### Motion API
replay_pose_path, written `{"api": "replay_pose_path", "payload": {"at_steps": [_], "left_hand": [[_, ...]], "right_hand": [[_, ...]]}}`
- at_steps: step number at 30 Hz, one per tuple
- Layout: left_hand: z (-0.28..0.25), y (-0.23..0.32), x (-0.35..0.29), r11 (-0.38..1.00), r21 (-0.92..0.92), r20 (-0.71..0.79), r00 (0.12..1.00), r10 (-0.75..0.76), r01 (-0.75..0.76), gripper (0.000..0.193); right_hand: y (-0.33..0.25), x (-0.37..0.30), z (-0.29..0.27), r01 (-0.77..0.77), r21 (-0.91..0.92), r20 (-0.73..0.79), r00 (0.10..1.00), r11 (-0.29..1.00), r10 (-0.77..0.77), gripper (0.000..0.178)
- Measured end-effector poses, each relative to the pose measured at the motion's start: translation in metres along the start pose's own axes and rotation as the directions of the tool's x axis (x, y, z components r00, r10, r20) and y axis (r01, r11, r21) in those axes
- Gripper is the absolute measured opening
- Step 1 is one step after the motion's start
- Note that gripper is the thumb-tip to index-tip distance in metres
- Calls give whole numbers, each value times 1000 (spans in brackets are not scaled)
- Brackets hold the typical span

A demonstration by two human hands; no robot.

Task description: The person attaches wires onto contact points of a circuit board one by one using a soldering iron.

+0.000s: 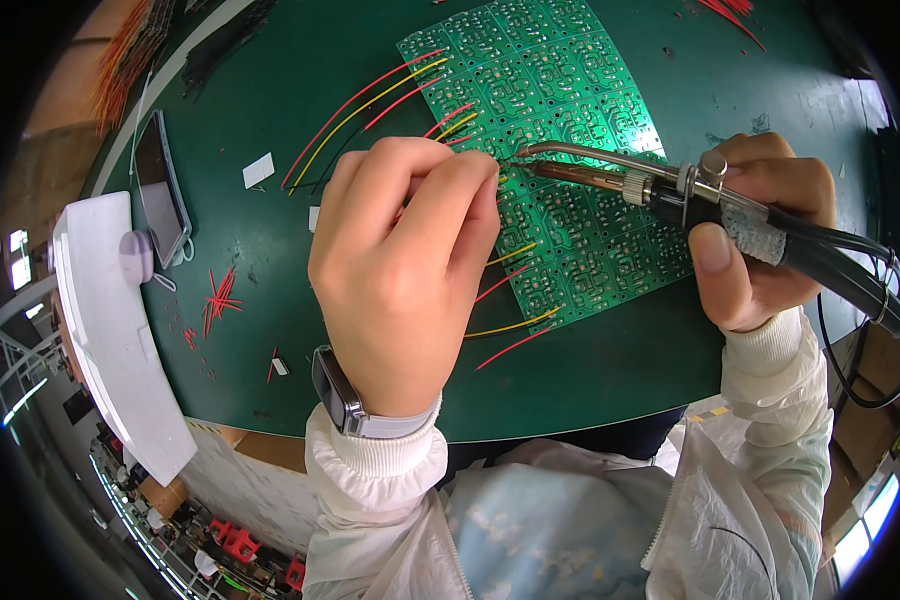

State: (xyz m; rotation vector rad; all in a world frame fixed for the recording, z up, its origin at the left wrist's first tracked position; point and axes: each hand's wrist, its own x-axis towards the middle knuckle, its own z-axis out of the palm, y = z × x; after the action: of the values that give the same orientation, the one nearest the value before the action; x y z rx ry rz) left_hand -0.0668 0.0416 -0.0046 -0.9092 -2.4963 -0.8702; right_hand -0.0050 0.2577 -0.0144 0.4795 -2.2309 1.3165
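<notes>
The black-bodied soldering iron with a brown metal tip (670, 195) is gripped firmly in the right hand (765, 285), its shaft being directed leftward past the thumb. A slender bent metal tube (595, 153) is carried alongside the shaft, and black cables (850, 265) are led off to the right of that grip. The fingertips of the left hand (402, 240) are drawn together just beside the iron's tip; whether anything is pinched between them cannot be told. The green rectangular panel of circuit boards (580, 110) is positioned beneath and between both hands, on a dark green tabletop (630, 365). Thin red wires (355, 95) and thin yellow wires (342, 128) are seen along the panel's left edge, above and below the left grip. Contact between tip and panel cannot be confirmed. Well left of the left hand, a pile of short red wire pieces (220, 300) and a dark-screened flat phone (160, 180) are noted.
</notes>
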Motion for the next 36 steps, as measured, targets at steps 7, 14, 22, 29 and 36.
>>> {"api": "replay_pose_path", "payload": {"at_steps": [7,14,22,29,36], "left_hand": [[-1,2,0,1000,2,3,1000,-6,6,19],[0,2,0,1000,8,4,1000,1,-1,20],[-9,7,3,993,111,69,997,20,-27,19],[-14,10,6,990,139,119,993,-11,-5,13],[-22,40,38,971,202,246,966,74,-126,13]], "right_hand": [[-2,0,-1,3,14,-8,1000,1000,-3,41],[-1,-1,-2,12,-29,-7,1000,999,-12,41],[-1,2,2,-33,-36,-213,977,999,25,40],[17,11,-15,79,-64,-423,901,995,-98,27],[43,28,-63,-12,-262,-677,714,965,-175,17]]}}
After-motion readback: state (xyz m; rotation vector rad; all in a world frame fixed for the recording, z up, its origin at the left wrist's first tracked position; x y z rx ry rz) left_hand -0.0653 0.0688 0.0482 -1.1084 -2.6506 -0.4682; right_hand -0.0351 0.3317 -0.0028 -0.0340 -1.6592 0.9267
